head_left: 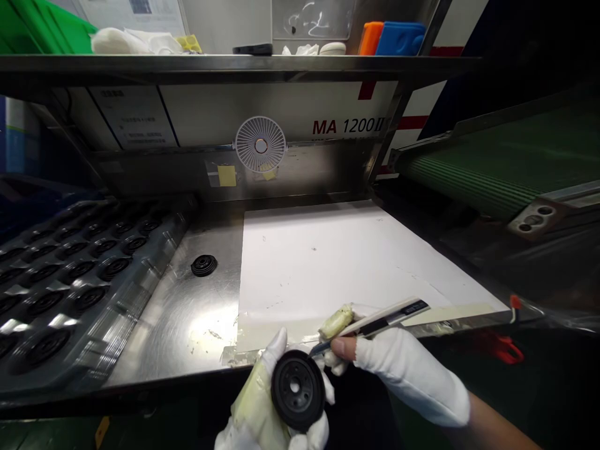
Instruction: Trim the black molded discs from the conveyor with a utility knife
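Left hand (262, 400), white-gloved, had a closed grip around a black disc (297, 390), held at 6 o'clock in view. Right hand (403, 369), gloved with the thumb tip bare, had a tight pinching grip on a craft knife (389, 319), whose blade tip lay just beside the disc's rim. A pale green lump (336, 322) sat against the knife handle. Below the hands lay a steel bench (182, 325) carrying a white sheet (328, 269). A tray of black discs (79, 269) stood at 9 o'clock. One loose disc (204, 265) lay on the steel at 11 o'clock from the held disc. A small white fan (260, 145) was mounted at 12 o'clock.
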The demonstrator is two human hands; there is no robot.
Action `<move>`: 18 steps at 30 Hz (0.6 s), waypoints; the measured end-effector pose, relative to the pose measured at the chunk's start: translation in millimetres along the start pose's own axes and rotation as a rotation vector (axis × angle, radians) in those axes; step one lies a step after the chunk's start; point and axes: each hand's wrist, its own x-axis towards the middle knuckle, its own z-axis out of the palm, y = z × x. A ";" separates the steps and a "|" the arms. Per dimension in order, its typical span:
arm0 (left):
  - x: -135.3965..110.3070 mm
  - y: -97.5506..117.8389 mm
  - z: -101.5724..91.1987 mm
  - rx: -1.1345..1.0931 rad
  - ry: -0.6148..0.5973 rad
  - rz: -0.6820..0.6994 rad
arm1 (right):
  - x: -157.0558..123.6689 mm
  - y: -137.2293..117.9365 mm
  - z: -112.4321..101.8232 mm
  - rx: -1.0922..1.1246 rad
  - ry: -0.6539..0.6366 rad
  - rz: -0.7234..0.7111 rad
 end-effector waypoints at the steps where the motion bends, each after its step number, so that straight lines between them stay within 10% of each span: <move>1: -0.3 -0.2 -1.1 0.013 -0.008 -0.004 | -0.6 0.3 -0.6 -0.036 0.008 0.017; 18: -2.0 -10.9 -3.3 0.162 0.089 0.287 | 1.3 4.4 -4.6 0.139 -0.120 -0.032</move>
